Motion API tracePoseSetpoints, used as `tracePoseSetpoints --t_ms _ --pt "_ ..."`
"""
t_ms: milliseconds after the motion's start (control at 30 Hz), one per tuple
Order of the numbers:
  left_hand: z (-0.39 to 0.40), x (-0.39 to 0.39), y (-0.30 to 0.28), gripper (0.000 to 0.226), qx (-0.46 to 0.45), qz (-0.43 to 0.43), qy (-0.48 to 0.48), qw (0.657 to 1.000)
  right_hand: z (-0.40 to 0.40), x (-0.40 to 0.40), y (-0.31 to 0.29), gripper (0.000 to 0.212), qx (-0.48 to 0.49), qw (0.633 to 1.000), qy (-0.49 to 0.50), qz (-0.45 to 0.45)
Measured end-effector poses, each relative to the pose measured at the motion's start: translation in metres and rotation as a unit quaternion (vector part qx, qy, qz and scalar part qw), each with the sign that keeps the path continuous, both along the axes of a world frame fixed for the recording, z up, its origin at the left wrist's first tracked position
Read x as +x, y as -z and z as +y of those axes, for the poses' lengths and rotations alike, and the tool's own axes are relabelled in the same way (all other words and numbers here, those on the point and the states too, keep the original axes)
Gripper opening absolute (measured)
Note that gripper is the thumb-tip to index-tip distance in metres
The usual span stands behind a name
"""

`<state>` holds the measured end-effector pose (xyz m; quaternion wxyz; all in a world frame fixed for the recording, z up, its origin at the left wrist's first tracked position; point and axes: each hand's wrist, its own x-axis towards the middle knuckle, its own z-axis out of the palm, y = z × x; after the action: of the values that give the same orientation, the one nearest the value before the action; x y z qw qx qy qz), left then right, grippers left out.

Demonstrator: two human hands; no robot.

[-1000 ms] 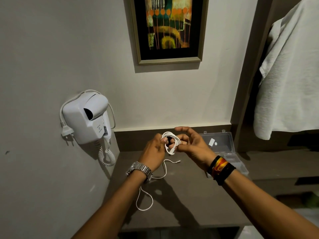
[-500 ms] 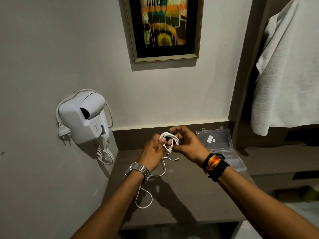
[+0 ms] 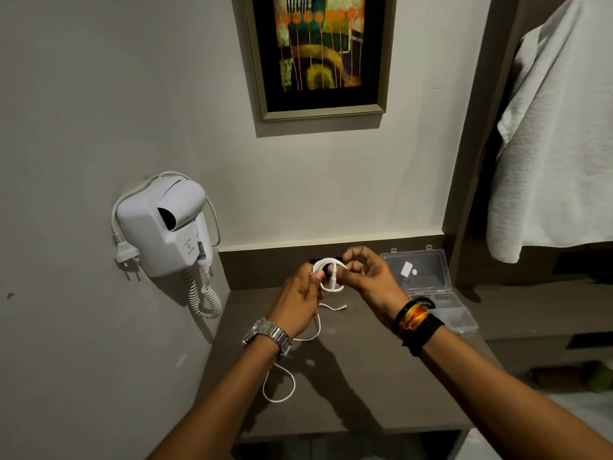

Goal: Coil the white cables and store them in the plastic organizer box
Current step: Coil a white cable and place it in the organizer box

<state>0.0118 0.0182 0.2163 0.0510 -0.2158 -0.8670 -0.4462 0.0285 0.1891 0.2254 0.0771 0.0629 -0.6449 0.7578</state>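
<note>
— Above the tabletop (image 3: pixel 348 393), head view: where is the white cable (image 3: pixel 328 275) relative to each grip?

— Its coil sits squarely between them. The left hand (image 3: pixel 298 300) is clenched on the coil's left edge, thumb pressed against the loops; the right hand (image 3: pixel 368 280) pinches the right edge with fingertips, other fingers loosely curled. Neither is nearer; both touch it.

— And how does the coil lie?

— It stands on edge, its open ring facing roughly back at the camera. A connector end crosses the ring, running top to bottom. The slack tail drops from under the left hand, trails toward the person along the tabletop and ends in a loose loop near the front edge. A short end with a plug lies just below the hands.

— Where must it go?

— Rightward. The plastic organizer box (image 3: pixel 464 323) lies open beyond the right wrist, lid propped against the wall, so I judge the right hand better placed to carry it over. Winding looks unfinished, though.
</note>
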Motion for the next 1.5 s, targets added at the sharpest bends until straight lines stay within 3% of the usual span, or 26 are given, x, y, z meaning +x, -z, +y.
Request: tracePoseSetpoints --t_ms 167,367,533,700,800,967,1133,1233,1367,1500 --pt "0.006 0.002 0.001 0.025 0.008 0.003 -0.001 1.000 0.000 -0.001 -0.004 0.027 -0.047 0.998 0.035 -0.010" --pt "0.003 -0.003 0.000 0.028 0.012 0.024 -0.032 0.999 0.004 0.004 -0.008 0.022 -0.001 1.000 0.004 -0.003" --pt "0.001 -0.008 0.002 0.028 -0.003 0.009 -0.047 0.999 0.006 0.008 -0.009 0.040 0.066 0.994 -0.082 -0.003" --pt "0.001 -0.007 0.004 0.022 -0.037 0.042 -0.052 0.997 0.002 -0.001 -0.010 0.023 0.090 0.995 -0.019 -0.045" --pt "-0.002 -0.007 0.002 0.022 -0.061 0.061 -0.051 0.995 0.005 -0.003 -0.013 0.021 0.087 0.993 -0.038 -0.070" --pt "-0.010 -0.007 0.001 0.029 -0.064 0.047 -0.058 0.995 0.011 -0.003 -0.014 0.055 -0.003 0.989 -0.115 -0.094" --pt "-0.010 -0.006 -0.004 0.026 -0.073 0.055 -0.061 0.994 0.011 -0.003 -0.005 0.060 -0.047 0.982 -0.169 -0.068" --pt "-0.010 -0.005 -0.007 0.026 -0.094 0.069 -0.064 0.991 0.009 -0.001 -0.006 0.063 0.016 0.988 -0.147 -0.040" --pt "-0.012 -0.004 -0.006 0.026 -0.094 0.071 -0.067 0.991 0.009 -0.002 -0.006 0.048 0.123 0.990 -0.070 0.020" --pt "-0.020 -0.008 -0.003 0.032 -0.091 0.065 -0.058 0.992 0.020 -0.001 -0.013 0.040 0.156 0.980 -0.120 0.022"
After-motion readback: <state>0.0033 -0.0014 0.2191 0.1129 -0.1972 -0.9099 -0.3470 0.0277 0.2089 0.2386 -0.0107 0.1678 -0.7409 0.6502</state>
